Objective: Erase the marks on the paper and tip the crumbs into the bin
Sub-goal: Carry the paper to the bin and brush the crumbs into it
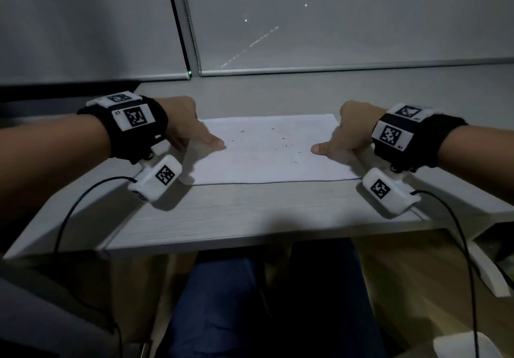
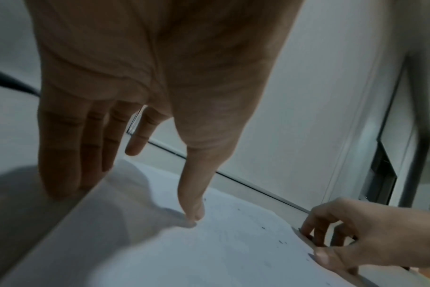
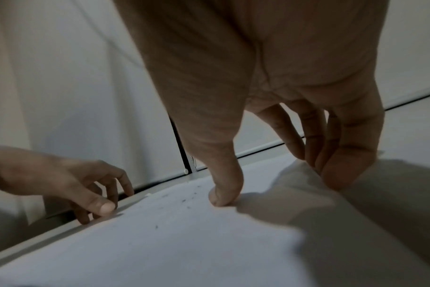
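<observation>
A white sheet of paper [image 1: 267,163] lies on the grey desk [image 1: 250,213], with small dark eraser crumbs [image 1: 286,143] scattered over its far half. My left hand [image 1: 200,135] pinches the sheet's left edge, thumb [image 2: 194,205] on top and fingers [image 2: 69,155] under the raised edge. My right hand [image 1: 339,140] pinches the right edge the same way, with its thumb [image 3: 224,192] pressing down and its fingers [image 3: 344,155] behind the lifted edge. The crumbs [image 3: 184,201] lie between the two thumbs. I see no eraser.
Drawn roller blinds [image 1: 333,23] hang right behind the desk. My legs [image 1: 236,302] are under its front edge. Black cables [image 1: 467,260] trail from both wrist cameras. A pale rounded object [image 1: 467,343] sits on the floor at the lower right; I cannot tell what it is.
</observation>
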`<state>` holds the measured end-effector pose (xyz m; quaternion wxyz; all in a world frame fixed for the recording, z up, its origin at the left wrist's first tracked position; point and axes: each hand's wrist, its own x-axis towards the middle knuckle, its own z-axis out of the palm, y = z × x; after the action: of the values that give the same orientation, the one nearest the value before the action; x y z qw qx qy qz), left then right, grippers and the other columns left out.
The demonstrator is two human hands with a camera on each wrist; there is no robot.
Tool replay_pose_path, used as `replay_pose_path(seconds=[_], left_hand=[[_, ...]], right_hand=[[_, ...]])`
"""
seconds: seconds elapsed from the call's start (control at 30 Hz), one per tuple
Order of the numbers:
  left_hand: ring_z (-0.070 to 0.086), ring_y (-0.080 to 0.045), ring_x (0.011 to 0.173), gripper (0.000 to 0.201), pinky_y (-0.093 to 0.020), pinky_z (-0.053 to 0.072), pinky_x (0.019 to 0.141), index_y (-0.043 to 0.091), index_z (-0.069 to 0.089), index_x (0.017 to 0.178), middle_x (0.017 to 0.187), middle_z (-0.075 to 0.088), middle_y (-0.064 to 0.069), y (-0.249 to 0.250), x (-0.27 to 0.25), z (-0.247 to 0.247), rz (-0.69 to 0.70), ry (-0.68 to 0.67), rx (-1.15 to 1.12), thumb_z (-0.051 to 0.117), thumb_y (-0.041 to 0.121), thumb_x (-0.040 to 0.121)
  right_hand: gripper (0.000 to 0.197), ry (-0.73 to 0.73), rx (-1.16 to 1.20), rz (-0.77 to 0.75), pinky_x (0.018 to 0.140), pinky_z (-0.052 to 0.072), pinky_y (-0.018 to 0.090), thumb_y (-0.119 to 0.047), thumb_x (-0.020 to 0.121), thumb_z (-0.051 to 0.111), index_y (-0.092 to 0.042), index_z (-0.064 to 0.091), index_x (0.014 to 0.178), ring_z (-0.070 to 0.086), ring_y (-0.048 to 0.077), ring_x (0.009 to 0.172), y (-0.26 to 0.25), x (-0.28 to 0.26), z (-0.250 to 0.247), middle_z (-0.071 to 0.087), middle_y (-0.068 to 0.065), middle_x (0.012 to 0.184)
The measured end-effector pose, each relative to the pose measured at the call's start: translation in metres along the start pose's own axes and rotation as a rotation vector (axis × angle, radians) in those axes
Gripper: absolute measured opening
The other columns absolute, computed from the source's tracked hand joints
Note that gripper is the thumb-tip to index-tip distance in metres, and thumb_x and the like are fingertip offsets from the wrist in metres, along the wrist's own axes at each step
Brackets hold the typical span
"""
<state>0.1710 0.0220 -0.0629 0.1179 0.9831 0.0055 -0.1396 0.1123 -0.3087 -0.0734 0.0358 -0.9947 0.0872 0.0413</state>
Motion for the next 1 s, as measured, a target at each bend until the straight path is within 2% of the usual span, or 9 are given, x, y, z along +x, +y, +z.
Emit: replay_pose_path(seconds=[0.07, 0.23, 0.37, 0.53, 0.67, 0.77, 0.87, 0.93, 1.0], left_hand=[[0.077, -0.033, 0.090, 0.094, -0.045, 0.061, 0.095, 0.002, 0.072, 0.103, 0.095, 0.081, -0.013, 0.000, -0.003, 0.008, -0.026, -0.001, -0.020, 0.098, 0.073, 0.046], [0.047, -0.021, 0.045, 0.055, -0.025, 0.042, 0.051, 0.008, 0.057, 0.068, 0.058, 0.055, -0.010, 0.003, -0.015, 0.012, -0.071, -0.062, -0.214, 0.105, 0.035, 0.061], [0.050, -0.024, 0.051, 0.061, -0.033, 0.045, 0.064, 0.008, 0.059, 0.065, 0.058, 0.056, -0.011, -0.001, -0.021, 0.011, -0.105, -0.106, -0.250, 0.110, 0.035, 0.046], [0.052, -0.032, 0.072, 0.090, -0.043, 0.047, 0.074, 0.004, 0.065, 0.077, 0.069, 0.059, -0.016, -0.008, -0.017, 0.008, -0.156, -0.087, -0.285, 0.111, 0.045, 0.011], [0.062, -0.032, 0.077, 0.110, -0.041, 0.050, 0.076, -0.003, 0.073, 0.097, 0.080, 0.069, -0.018, -0.013, -0.015, 0.008, -0.200, -0.121, -0.305, 0.108, 0.049, 0.006], [0.061, -0.032, 0.078, 0.115, -0.041, 0.051, 0.078, -0.006, 0.075, 0.104, 0.081, 0.068, -0.018, -0.012, -0.012, 0.006, -0.205, -0.145, -0.294, 0.110, 0.046, 0.008], [0.059, -0.031, 0.075, 0.088, -0.040, 0.050, 0.078, -0.001, 0.068, 0.097, 0.078, 0.062, -0.017, -0.005, -0.021, 0.005, -0.239, -0.194, -0.315, 0.111, 0.033, 0.029], [0.058, -0.031, 0.071, 0.068, -0.039, 0.048, 0.074, -0.003, 0.066, 0.093, 0.074, 0.062, -0.016, -0.001, -0.025, 0.004, -0.264, -0.188, -0.297, 0.106, 0.029, 0.049], [0.062, -0.033, 0.077, 0.066, -0.040, 0.051, 0.076, -0.008, 0.071, 0.103, 0.077, 0.067, -0.018, -0.002, -0.025, 0.003, -0.265, -0.206, -0.282, 0.104, 0.028, 0.059]], right_hand=[[0.073, 0.013, -0.008, 0.007, 0.063, 0.049, 0.028, -0.074, 0.075, 0.081, -0.007, 0.051, 0.072, 0.060, 0.021, 0.062, -0.003, -0.004, 0.003, 0.061, 0.003, 0.066], [0.062, -0.128, 0.095, 0.003, 0.052, 0.044, 0.025, -0.058, 0.085, 0.080, -0.013, 0.048, 0.056, 0.058, 0.026, 0.067, 0.000, -0.007, -0.003, 0.055, 0.003, 0.063], [0.054, -0.151, 0.275, 0.010, 0.056, 0.042, 0.029, -0.050, 0.068, 0.097, -0.014, 0.057, 0.061, 0.052, 0.024, 0.058, 0.006, -0.003, -0.004, 0.058, 0.007, 0.064], [0.055, -0.152, 0.325, 0.072, 0.057, 0.045, 0.028, -0.047, 0.079, 0.091, -0.005, 0.059, 0.064, 0.056, 0.026, 0.054, 0.007, 0.003, -0.013, 0.058, 0.010, 0.050], [0.045, -0.149, 0.392, 0.124, 0.053, 0.041, 0.023, -0.033, 0.088, 0.085, -0.006, 0.059, 0.061, 0.049, 0.023, 0.040, 0.018, 0.013, -0.011, 0.054, 0.007, 0.043], [0.041, -0.185, 0.474, 0.111, 0.072, 0.056, 0.041, -0.035, 0.077, 0.093, -0.002, 0.069, 0.081, 0.062, 0.032, 0.065, 0.023, 0.021, -0.003, 0.067, 0.020, 0.073], [0.056, -0.163, 0.577, 0.106, 0.094, 0.061, 0.055, -0.034, 0.069, 0.097, 0.006, 0.076, 0.102, 0.077, 0.039, 0.084, 0.021, 0.029, 0.003, 0.081, 0.025, 0.096], [0.066, -0.176, 0.658, 0.111, 0.099, 0.057, 0.066, -0.028, 0.060, 0.101, 0.007, 0.075, 0.110, 0.078, 0.045, 0.103, 0.022, 0.036, 0.007, 0.081, 0.026, 0.104], [0.057, -0.174, 0.714, 0.109, 0.100, 0.056, 0.067, -0.017, 0.067, 0.100, 0.009, 0.075, 0.112, 0.077, 0.046, 0.106, 0.021, 0.036, 0.009, 0.081, 0.026, 0.105]])
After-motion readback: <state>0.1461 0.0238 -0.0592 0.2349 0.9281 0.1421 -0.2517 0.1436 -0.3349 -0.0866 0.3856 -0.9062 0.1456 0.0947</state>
